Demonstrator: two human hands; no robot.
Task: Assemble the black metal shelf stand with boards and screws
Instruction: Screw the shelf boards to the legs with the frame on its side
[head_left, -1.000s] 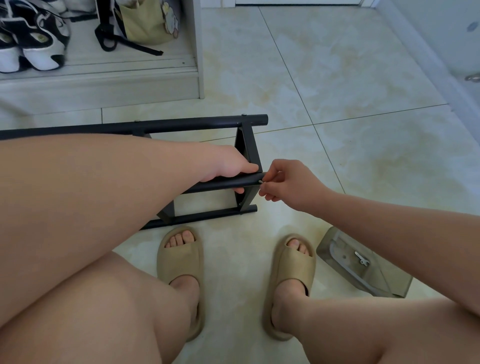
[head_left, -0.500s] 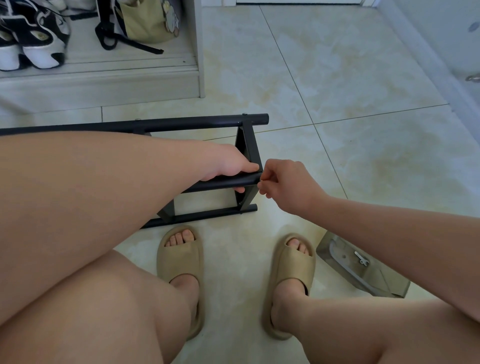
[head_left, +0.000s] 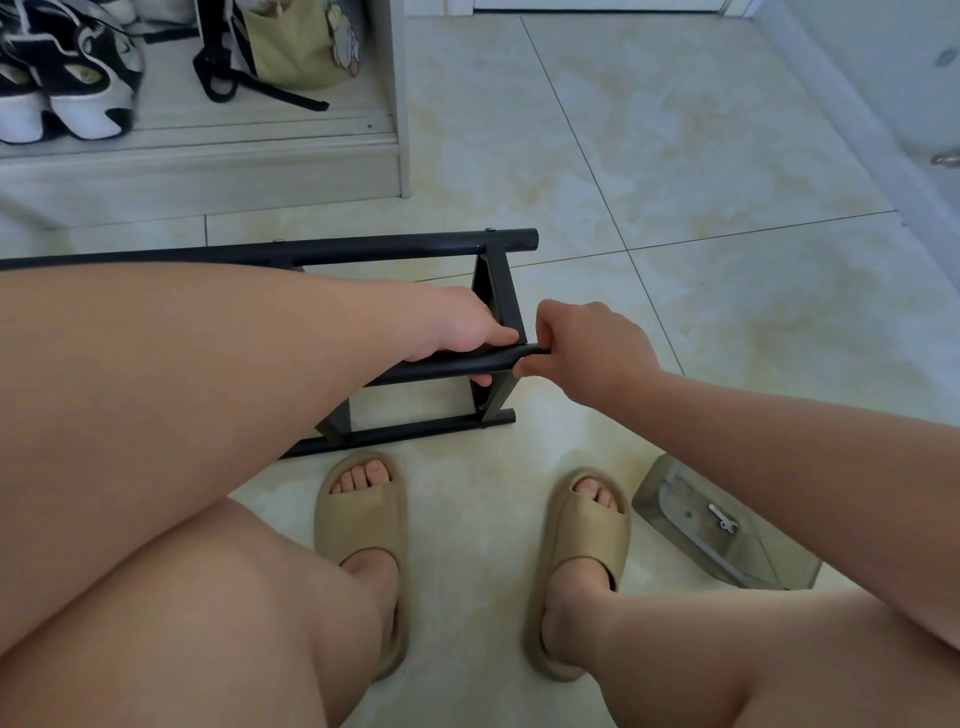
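Lying sideways — stand (head_left: 389, 249), long axis left–right

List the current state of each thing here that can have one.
black frame: lying on the floor, no boards on it.
middle tube: held level against the frame's end piece.
left hand: grips the middle tube.
right hand: pinches the middle tube's end; any screw there is hidden.
clear plastic container: on the floor, small wrench inside.
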